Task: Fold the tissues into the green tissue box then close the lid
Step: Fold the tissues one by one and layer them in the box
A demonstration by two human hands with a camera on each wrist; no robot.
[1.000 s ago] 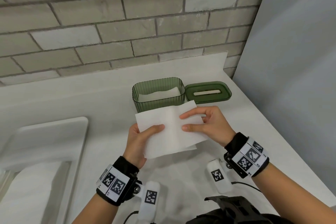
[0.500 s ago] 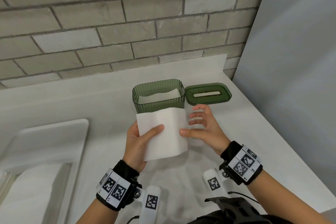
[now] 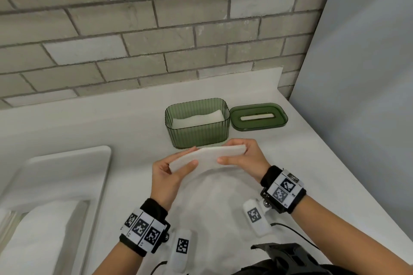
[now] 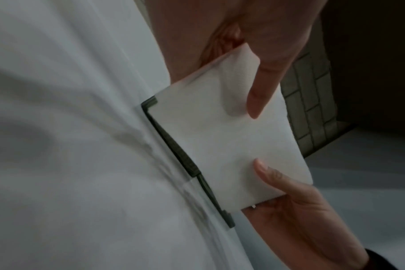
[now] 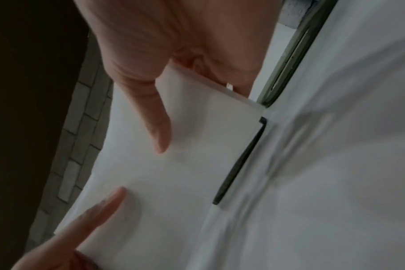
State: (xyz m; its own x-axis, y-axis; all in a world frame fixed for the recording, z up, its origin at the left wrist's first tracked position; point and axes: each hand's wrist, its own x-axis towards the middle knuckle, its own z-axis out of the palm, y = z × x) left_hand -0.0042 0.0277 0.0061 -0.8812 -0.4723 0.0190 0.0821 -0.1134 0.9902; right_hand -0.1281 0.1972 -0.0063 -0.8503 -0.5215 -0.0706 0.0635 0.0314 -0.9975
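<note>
A: Status: you've got the folded tissue (image 3: 207, 156) pinched at both ends, held flat just in front of the green tissue box (image 3: 197, 123). Left hand (image 3: 168, 174) has thumb on top, fingers under the near-left end. Right hand (image 3: 244, 155) does the same at the far-right end.

B: Box state?

A: Open, w/ white tissue already lying inside. Lid (image 3: 259, 116) is flat on the counter (image 3: 111, 123) at the box's 3 o'clock, touching or nearly so, slot up. Not closed yet.

B: Risks?

A: 1) The tissue is limp and bowing in the middle. If you let go w/ one hand early, I'd expect the fold to fall open. 2) It looks about as long as the box opening. Come in skewed and an end probably catches the rim and crumples. 3) Your right wrist passes near the lid on the way in, so you could knock it toward the counter edge at 3 o'clock.

B: Fix?

A: Lower it level w/ both hands and release inside the walls. Then fetch the lid.
</note>
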